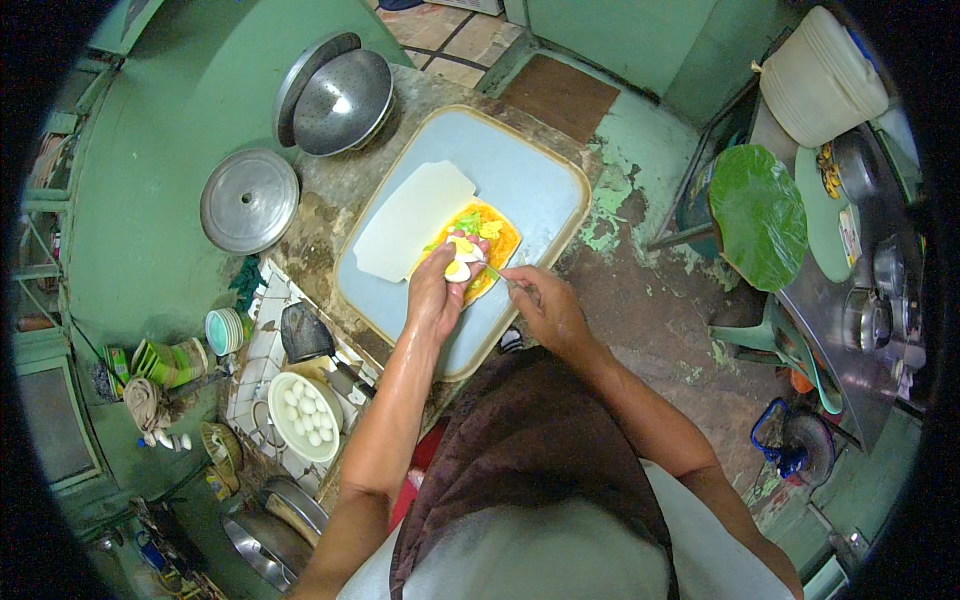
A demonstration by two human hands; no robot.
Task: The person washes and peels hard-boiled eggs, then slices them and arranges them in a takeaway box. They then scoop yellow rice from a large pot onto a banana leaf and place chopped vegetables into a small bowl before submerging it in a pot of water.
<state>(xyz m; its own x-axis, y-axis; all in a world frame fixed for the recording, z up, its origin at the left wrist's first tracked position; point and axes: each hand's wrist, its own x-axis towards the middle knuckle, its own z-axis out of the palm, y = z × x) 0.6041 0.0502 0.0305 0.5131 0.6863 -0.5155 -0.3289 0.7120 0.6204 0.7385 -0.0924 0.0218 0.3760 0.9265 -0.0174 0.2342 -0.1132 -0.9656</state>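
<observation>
My left hand [439, 289] holds pieces of boiled egg [459, 270], cut to show yolk and white, over an open takeaway box. My right hand [544, 304] grips a thin metal utensil [491, 270] whose tip touches or nearly touches the egg; its exact kind cannot be told. Beneath the hands, the box holds orange-yellow food [506, 240] with green pieces and yellow egg on it. Its pale lid [409, 221] lies folded back to the left. The box rests on a light blue tray [532, 176] with a tan rim.
A bowl [335, 427] of whole white eggs stands at lower left, near a knife with a black handle [352, 377]. A round metal lid [251, 202] and a perforated metal colander [345, 105] are at upper left. On the right, a green leaf [757, 217] lies at a table's edge.
</observation>
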